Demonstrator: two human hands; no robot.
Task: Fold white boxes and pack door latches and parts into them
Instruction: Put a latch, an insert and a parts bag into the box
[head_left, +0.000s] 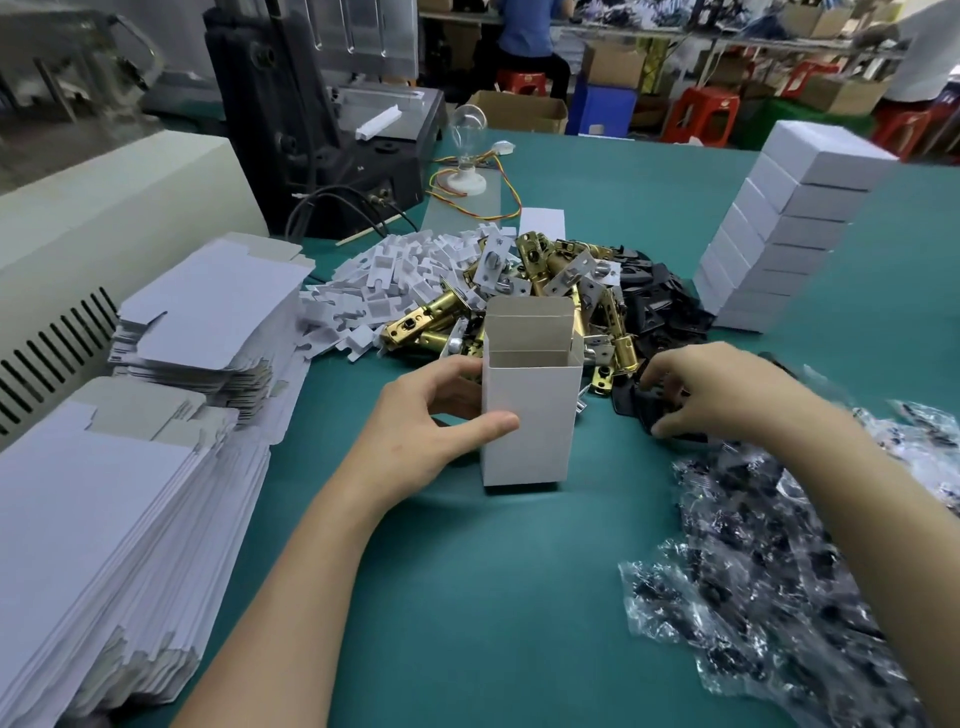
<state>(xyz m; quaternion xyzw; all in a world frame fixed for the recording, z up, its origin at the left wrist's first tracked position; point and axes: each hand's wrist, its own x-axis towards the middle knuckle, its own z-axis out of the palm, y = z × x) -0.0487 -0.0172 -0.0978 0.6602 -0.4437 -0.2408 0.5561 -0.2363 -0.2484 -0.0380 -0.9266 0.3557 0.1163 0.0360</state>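
A folded white box (530, 415) stands upright on the green table (467, 597), its top flap raised and its inside showing. My left hand (431, 415) grips its left side, thumb across the front. My right hand (727, 395) is to the right of the box, fingers curled over a black plastic part (636, 402) at the edge of a heap of black parts (660, 301). Behind the box lies a pile of brass door latches (550, 275), with white plastic inserts (395, 280) to its left.
Flat unfolded box blanks (130, 493) are stacked along the left edge. A tall stack of closed white boxes (779, 228) stands at the back right. Clear bags of small dark parts (789, 545) cover the right front. A machine (311, 130) and a light bulb (467, 130) sit behind.
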